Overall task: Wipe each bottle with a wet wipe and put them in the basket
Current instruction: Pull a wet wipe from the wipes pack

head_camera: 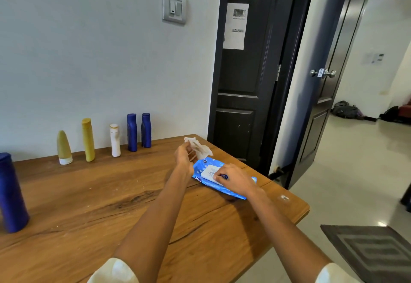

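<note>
My left hand (184,157) holds a crumpled white wet wipe (199,147) just above the far end of the blue wipes pack (201,168). My right hand (233,178) presses flat on the pack's white lid (209,172). Several bottles stand along the wall: an olive cone-shaped bottle (64,148), a yellow bottle (88,140), a white bottle (115,140) and two dark blue bottles (131,132) (146,130). Another dark blue bottle (11,193) stands near the left edge. No basket is in view.
The wooden table (111,211) ends at its right edge beside a dark door (240,71) and an open doorway. A grey mat (373,251) lies on the tiled floor at the right.
</note>
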`<state>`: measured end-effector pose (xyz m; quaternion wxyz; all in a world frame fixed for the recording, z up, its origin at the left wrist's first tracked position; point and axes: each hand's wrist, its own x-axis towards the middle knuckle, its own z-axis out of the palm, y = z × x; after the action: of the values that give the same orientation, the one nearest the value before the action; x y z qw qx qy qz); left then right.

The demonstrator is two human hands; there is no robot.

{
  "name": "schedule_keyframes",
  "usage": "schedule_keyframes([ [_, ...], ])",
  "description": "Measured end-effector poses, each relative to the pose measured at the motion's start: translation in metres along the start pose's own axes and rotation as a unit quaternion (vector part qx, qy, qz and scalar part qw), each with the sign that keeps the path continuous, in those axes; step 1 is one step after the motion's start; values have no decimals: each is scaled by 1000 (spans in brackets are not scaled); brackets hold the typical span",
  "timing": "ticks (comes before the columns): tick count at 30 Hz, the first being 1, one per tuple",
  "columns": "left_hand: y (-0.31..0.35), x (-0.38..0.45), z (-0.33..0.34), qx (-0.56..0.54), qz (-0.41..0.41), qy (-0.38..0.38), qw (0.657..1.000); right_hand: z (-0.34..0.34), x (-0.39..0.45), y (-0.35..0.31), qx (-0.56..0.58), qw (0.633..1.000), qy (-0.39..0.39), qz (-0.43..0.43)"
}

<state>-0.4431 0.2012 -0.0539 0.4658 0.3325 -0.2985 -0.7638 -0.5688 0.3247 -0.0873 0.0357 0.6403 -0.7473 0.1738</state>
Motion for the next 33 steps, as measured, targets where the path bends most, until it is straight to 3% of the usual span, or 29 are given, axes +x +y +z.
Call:
schedule_keyframes([
  [9, 10, -17, -4, -16, -20, -22, 999, 3, 11, -15, -88, 990, -76, 77],
  [17, 8, -27, -14, -20, -45, -31, 998, 1, 14, -31, -135, 978, -96, 127],
  [26, 27, -50, -33, -14, -61, -24, 998, -12, 8, -38, -139, 972, -148, 114],
  [33, 26, -59, -43, 6, -77, -6, 997, -11, 3, -42, -42, 970, -188, 148],
])
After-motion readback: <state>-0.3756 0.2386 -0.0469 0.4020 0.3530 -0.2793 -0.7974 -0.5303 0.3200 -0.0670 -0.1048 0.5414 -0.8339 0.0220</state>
